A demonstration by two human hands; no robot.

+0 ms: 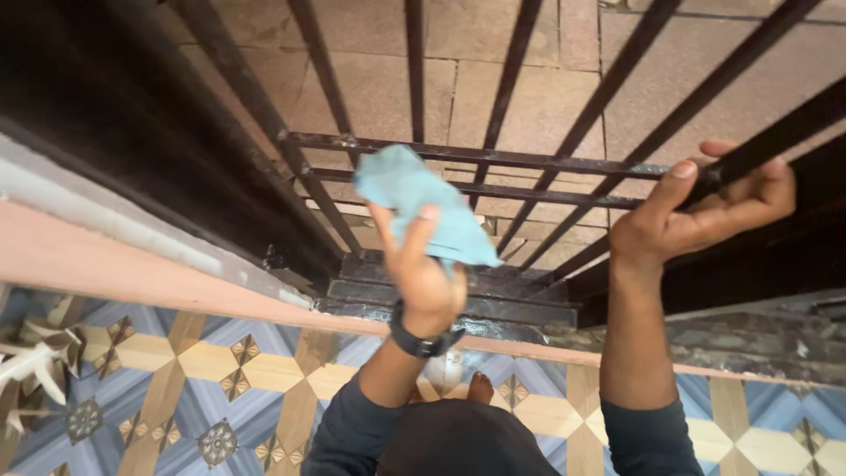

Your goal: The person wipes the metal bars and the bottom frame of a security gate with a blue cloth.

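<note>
Left grip [423, 264]: my fingers are clamped around the blue cloth [421, 204], held up against the dark metal gate [493, 159].
Right grip [705, 207]: curled tight around a slanted bar.
Risk: I judge the loose cloth could snag on a crossbar, or slip out between the bars.

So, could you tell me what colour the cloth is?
Light blue; the cloth shows clearly in the head view.

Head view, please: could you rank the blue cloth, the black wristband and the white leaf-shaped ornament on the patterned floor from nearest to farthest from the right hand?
1. Blue cloth: to the left of the right hand, held in the left hand.
2. Black wristband: lower left, on the left wrist.
3. White leaf-shaped ornament: far left edge, on the patterned floor.
</note>
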